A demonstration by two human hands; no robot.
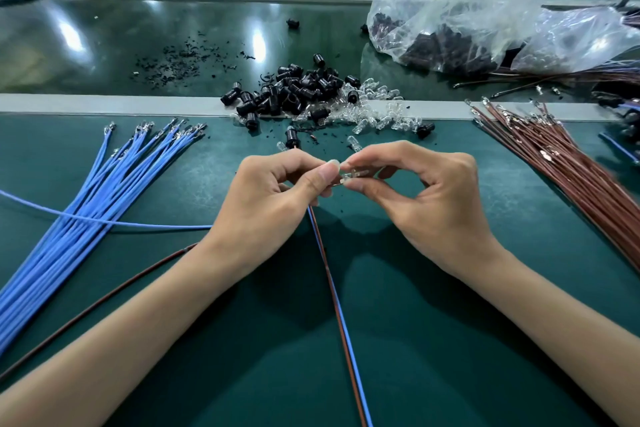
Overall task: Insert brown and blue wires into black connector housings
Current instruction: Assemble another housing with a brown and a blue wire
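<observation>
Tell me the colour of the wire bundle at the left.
Blue wire bundle, clearest in the head view.

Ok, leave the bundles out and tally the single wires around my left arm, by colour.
Blue: 2 (held blue wire in the left hand grip, loose blue wire on the mat)
Brown: 2 (held brown wire in the same grip, loose brown wire on the mat)
Total: 4

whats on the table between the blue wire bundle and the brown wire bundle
In the head view, both hands: left hand, right hand, pinching a clear bulb, with a brown-and-blue wire pair trailing down.
</observation>
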